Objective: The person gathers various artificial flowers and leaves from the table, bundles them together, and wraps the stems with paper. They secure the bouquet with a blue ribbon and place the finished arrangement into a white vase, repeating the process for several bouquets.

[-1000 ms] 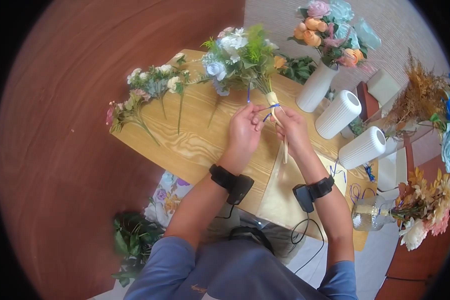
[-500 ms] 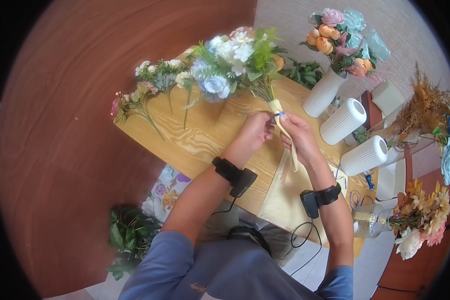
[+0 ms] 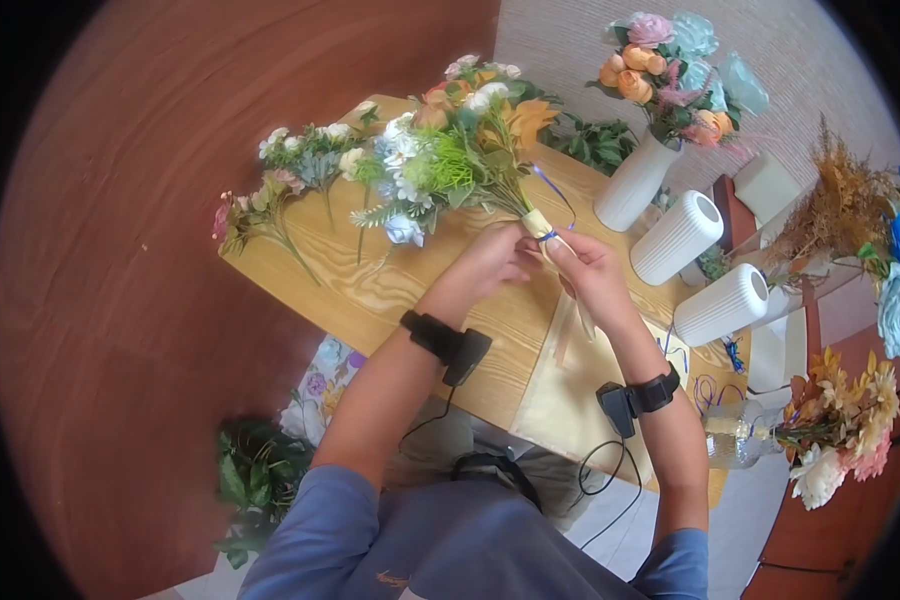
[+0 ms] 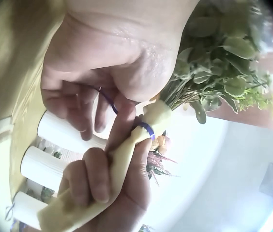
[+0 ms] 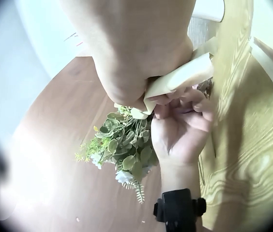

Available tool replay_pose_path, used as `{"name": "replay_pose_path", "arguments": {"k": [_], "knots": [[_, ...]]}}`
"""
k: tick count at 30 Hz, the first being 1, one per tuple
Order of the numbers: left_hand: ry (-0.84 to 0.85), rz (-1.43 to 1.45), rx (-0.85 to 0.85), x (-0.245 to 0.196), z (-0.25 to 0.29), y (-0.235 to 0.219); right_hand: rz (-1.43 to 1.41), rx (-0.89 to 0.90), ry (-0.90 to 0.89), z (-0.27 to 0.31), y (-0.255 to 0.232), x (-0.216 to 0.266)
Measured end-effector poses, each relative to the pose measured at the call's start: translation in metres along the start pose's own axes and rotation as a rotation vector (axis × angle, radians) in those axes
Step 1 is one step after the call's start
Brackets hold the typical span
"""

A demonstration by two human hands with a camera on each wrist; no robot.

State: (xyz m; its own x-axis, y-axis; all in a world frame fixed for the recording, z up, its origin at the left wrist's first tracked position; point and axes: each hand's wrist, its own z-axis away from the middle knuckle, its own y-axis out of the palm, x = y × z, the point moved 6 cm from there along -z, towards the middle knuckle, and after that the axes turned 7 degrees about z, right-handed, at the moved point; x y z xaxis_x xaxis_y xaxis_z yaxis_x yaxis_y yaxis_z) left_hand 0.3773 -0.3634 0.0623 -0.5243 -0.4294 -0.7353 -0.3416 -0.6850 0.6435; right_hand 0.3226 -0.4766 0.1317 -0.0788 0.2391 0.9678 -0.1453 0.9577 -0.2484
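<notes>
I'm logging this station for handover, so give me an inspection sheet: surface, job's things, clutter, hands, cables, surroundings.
Surface: light wood table, pale sheet at its near side.
Job's things: mixed-flower bouquet; cream wrap around its stems; blue ribbon around the wrap.
Clutter: loose flower stems, ribbed white vases, glass vase with flowers, blue strands.
Left hand: blue ribbon runs into its curled fingers.
Right hand: grips the wrap.
Cables: black cables hang from both wrist cameras.
Surroundings: textured wall beyond the table; green foliage beside the person.
</notes>
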Motion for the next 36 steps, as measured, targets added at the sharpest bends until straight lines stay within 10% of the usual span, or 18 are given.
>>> {"name": "replay_pose_path", "arguments": {"k": [5,8,11,15,21,36], "knots": [[0.482,-1.361,-0.424,-0.038,0.040,-0.001,0.224,-0.162,-0.184,-0.014,-0.015,-0.014],[0.738,-0.875,-0.330,-0.060,0.067,0.042,0.328,-0.265,-0.338,-0.008,-0.012,-0.009],[1.027,-1.161,-0.322,-0.075,0.053,0.074,0.477,-0.255,-0.311,-0.001,-0.003,-0.004],[0.418,-1.587,-0.316,-0.066,0.023,0.090,0.799,-0.248,-0.363,0.007,0.007,-0.004],[0.700,-1.323,-0.332,-0.057,0.005,0.075,0.673,-0.239,-0.256,0.005,0.000,-0.015],[0.725,-0.574,0.033,-0.036,0.004,0.050,0.478,-0.334,-0.258,-0.001,-0.011,-0.028]]}}
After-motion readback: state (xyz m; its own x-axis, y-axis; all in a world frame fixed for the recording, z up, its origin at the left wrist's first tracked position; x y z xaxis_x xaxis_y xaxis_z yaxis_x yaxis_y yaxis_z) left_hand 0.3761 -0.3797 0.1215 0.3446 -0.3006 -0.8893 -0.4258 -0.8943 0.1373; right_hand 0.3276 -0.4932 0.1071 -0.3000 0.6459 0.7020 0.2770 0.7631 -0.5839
